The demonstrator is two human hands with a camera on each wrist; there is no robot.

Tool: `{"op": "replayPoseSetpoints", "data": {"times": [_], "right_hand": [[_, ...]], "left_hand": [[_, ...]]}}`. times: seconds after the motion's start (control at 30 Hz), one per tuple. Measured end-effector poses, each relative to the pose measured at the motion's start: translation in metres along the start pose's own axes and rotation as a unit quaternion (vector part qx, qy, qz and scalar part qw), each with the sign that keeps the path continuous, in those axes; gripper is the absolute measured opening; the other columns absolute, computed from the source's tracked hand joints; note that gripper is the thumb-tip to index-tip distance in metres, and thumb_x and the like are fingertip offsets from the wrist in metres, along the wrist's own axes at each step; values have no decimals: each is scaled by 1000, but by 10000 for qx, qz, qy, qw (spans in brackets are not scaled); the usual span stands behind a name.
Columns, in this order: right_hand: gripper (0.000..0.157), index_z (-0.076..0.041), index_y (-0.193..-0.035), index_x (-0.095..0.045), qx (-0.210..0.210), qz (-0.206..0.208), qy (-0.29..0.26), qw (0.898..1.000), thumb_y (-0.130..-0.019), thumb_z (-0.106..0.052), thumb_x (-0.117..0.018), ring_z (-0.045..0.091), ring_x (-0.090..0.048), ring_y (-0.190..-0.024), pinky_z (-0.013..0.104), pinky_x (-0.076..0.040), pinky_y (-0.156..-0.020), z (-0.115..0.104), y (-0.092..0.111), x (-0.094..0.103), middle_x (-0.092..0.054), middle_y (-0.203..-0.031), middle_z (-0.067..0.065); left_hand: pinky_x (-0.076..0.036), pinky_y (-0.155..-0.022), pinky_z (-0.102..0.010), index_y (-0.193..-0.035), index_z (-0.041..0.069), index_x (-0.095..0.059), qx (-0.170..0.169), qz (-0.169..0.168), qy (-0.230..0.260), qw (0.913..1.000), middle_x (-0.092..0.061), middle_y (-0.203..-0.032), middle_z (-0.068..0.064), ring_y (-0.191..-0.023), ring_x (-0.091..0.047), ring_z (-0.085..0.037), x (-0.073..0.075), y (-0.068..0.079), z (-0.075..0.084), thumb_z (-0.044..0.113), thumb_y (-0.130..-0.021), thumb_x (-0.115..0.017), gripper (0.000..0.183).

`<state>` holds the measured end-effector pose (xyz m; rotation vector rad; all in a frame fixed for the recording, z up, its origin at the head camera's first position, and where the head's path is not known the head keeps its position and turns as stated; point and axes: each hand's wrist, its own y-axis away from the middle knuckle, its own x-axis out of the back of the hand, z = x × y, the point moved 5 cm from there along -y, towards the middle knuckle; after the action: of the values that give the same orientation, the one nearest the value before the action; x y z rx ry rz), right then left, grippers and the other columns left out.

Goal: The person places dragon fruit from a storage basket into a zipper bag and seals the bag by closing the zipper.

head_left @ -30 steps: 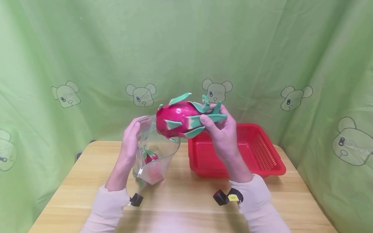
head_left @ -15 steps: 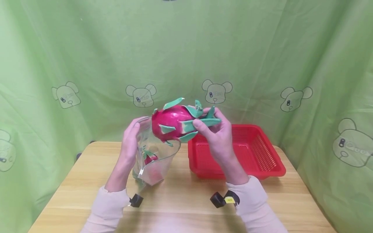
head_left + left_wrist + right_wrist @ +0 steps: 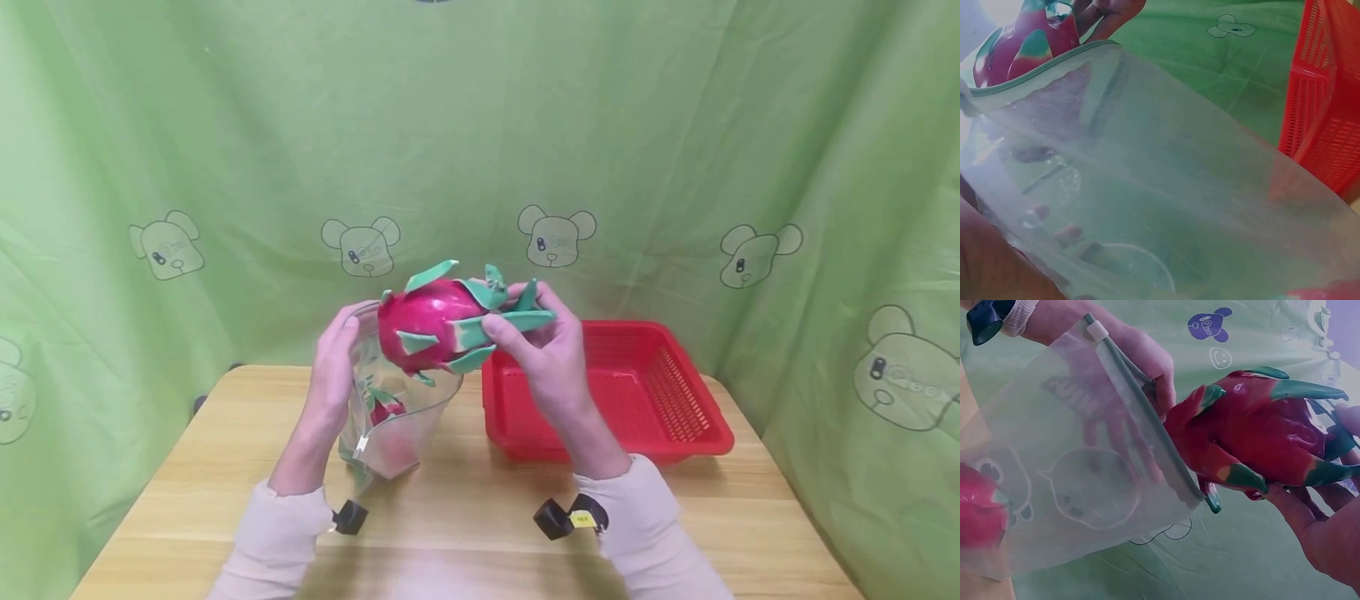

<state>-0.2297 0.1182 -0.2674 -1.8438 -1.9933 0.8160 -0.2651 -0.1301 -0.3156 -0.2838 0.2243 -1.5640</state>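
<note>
My right hand (image 3: 551, 358) grips a pink dragon fruit (image 3: 427, 321) by its green leafy end, holding it sideways with the round end at the mouth of a clear zip bag (image 3: 442, 408). My left hand (image 3: 330, 367) holds that bag upright by its left rim, thumb over the edge and fingers behind the plastic. Inside, near the bottom, lies another dragon fruit (image 3: 982, 506), partly blurred by the film. The bag's white slider (image 3: 1097, 330) sits at one end of the zip. In the right wrist view, the held fruit's tip overlaps the parted opening.
A red plastic basket (image 3: 495, 429) with perforated walls stands on the wooden table (image 3: 225, 517), right of the bag and behind my right forearm. Green curtains (image 3: 450, 125) printed with bear heads enclose the table at the back and sides.
My right hand has moved left and slightly down with the dragon fruit, bringing its round end over the bag's mouth. My left hand and the bag have stayed nearly still.
</note>
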Motion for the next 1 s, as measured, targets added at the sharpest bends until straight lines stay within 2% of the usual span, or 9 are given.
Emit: {"op": "replayPoseSetpoints", "data": {"times": [0.2,0.6,0.77,0.9,1.0], "right_hand": [[27,-3,-115,-61,-46,-64,294,9995,-91,-3,-73,35,-69,-104,41,-60,-89,3,2,-4,-71,-113,14],[30,0,-115,-62,61,-390,430,9983,-88,2,-76,34,-68,-97,44,-62,-84,4,3,-15,-65,-111,16],[31,-1,-113,-61,56,-569,548,9969,-87,3,-77,33,-70,-101,44,-62,-83,4,5,-22,-67,-119,13],[30,-2,-113,-61,-12,-792,563,9953,-88,4,-76,31,-69,-110,43,-60,-86,6,7,-27,-68,-127,11],[30,-3,-113,-60,-41,-900,541,9945,-88,3,-76,31,-69,-113,43,-60,-88,6,8,-29,-68,-127,12]], "left_hand": [[-31,-118,-56,-142,6,-54,-82,44,267,9996,-60,-140,-10,-130,-54,-23,-1,0,0,22,-111,-30,42],[-32,-118,-53,-142,6,-54,-126,27,273,9995,-60,-139,-9,-131,-53,-21,1,-1,1,21,-111,-30,42],[-35,-115,-51,-141,6,-55,-93,31,306,9995,-59,-138,-8,-128,-54,-21,1,-2,1,19,-110,-31,42],[-40,-111,-49,-141,7,-56,31,24,325,9995,-59,-138,-7,-126,-54,-21,1,-2,0,19,-109,-32,42],[-42,-108,-46,-141,9,-56,96,55,333,9994,-59,-138,-5,-125,-54,-20,2,-1,-1,19,-109,-31,42]]}}
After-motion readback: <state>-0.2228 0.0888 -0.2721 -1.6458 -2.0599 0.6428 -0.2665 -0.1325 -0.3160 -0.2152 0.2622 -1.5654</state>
